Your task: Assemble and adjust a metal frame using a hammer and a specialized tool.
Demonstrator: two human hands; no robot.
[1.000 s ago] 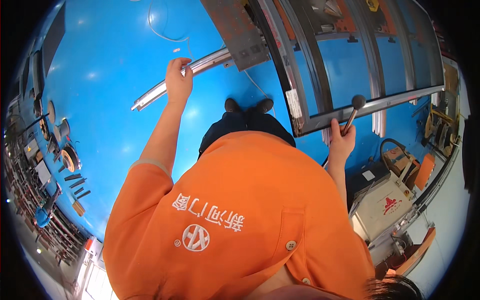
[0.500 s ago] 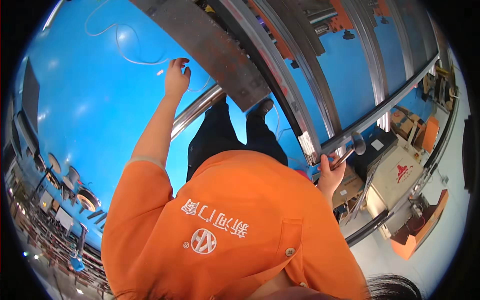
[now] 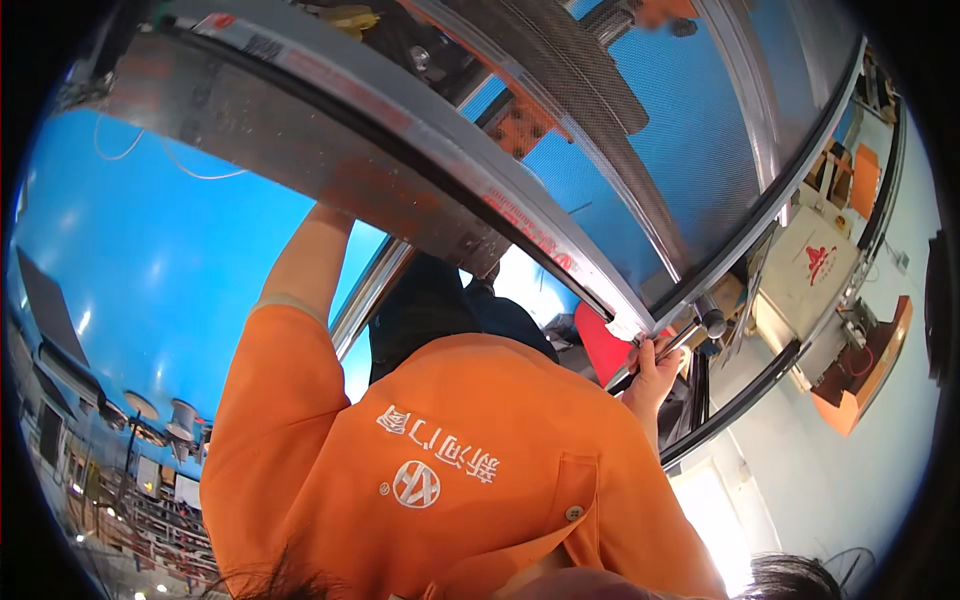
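Head view: mallet (image 3: 708,323) in right grip (image 3: 652,372), beside frame (image 3: 590,258)

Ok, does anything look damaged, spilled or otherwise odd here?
Nothing looks spilled or broken. The grey metal beam alongside the frame has scuffs and reddish-brown patches, so it looks worn. The left hand is hidden behind it; the right hand holds a round-headed tool near the frame's corner.

so the floor is shiny bright blue (image 3: 200,285), with a thin white cord (image 3: 205,177) looping across it. Off right there's a beige boxy unit with a red emblem (image 3: 788,290), plus an open orange-sided tray (image 3: 835,412) near it. Lower left: a grey round spool (image 3: 183,418), a flat dark panel (image 3: 60,305), and probably metal racking (image 3: 150,515), pretty blurry though
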